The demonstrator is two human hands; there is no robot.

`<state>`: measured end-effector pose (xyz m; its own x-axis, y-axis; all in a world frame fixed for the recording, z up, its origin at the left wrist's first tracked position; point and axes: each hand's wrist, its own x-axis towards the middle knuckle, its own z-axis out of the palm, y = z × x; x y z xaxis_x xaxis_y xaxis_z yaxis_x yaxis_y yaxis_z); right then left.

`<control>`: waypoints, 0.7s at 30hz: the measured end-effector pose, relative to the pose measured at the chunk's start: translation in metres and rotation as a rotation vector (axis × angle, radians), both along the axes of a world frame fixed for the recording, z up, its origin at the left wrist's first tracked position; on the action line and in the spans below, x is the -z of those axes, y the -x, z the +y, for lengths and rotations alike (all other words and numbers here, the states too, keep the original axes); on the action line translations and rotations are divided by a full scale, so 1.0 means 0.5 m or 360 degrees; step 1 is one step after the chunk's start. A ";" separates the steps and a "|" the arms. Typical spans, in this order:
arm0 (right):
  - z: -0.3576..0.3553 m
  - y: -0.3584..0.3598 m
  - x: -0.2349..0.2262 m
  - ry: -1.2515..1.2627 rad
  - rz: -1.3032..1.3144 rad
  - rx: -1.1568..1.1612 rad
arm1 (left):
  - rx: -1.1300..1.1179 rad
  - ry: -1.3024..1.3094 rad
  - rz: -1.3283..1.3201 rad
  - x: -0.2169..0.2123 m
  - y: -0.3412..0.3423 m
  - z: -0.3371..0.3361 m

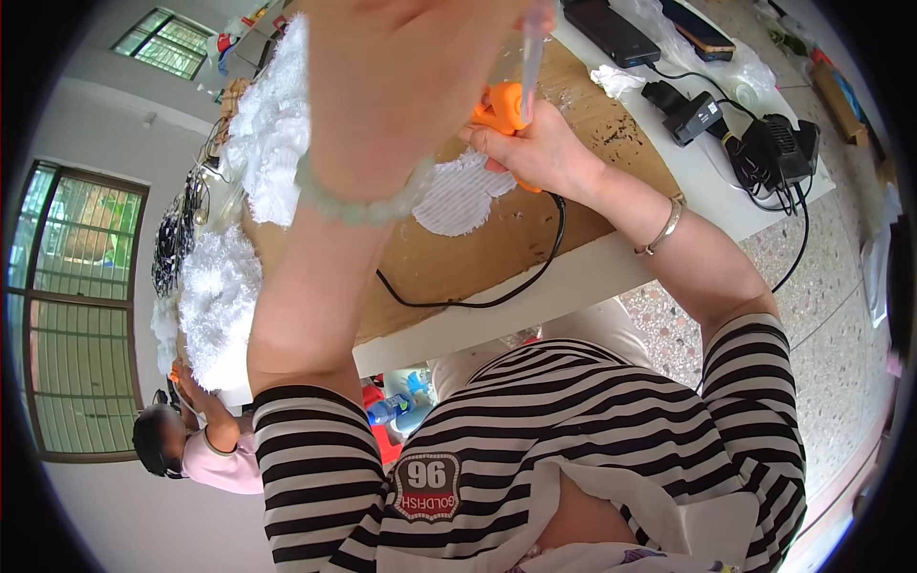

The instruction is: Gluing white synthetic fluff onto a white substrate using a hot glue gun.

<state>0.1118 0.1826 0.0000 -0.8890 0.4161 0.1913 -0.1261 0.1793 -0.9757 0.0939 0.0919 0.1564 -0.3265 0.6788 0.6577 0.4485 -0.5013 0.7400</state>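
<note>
My right fingers [492, 141] wrap an orange glue gun [499, 107] | left hand [406, 86] blurred, grip unclear | cardboard [478, 263] over white tabletop [535, 294] | barred window [81, 325], speckled floor [831, 258]

Right hand [546, 153] grips orange glue gun [503, 109]; left hand [406, 86] near.

Orange glue gun [501, 107]: gripped, twelve o'clock.
Translucent stick [531, 67]: gun's one o'clock.
White ribbed pad [457, 202]: flat, gun's seven o'clock.

Counted were one left hand [411, 86], one right hand [544, 153], one glue gun [503, 108], one clear stick [531, 72], one white disc [458, 201], two bracelets [361, 209]; far right, two flat devices [611, 31]; left, two windows [81, 315], one co-worker [222, 466].
</note>
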 end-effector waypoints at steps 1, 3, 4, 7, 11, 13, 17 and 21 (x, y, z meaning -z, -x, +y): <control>-0.004 0.003 0.001 0.0014 0.0056 -0.0008 | -0.0004 -0.0003 0.0014 0.001 0.001 0.013; -0.019 0.004 -0.015 0.0018 0.0017 -0.0034 | 0.0401 0.0102 0.0363 0.010 0.033 0.049; -0.021 0.000 -0.020 0.0029 -0.0032 -0.0040 | 0.0405 0.0107 0.0368 0.008 0.029 0.058; -0.006 0.024 0.021 0.0148 0.0216 -0.0145 | -0.0148 0.0166 0.1609 0.016 -0.010 0.065; -0.024 -0.008 -0.023 0.0129 -0.0029 0.0021 | 0.0273 -0.0102 0.1501 0.100 -0.047 0.077; -0.033 -0.011 -0.033 0.0131 -0.0210 0.0088 | 0.0271 -0.0207 0.1560 0.136 -0.081 0.069; -0.019 -0.001 -0.019 0.0070 -0.0180 -0.0079 | 0.0138 -0.0083 0.1655 0.168 -0.099 0.053; -0.010 0.015 -0.010 -0.0019 -0.0331 -0.0111 | 0.0006 -0.0077 0.1720 0.183 -0.088 0.054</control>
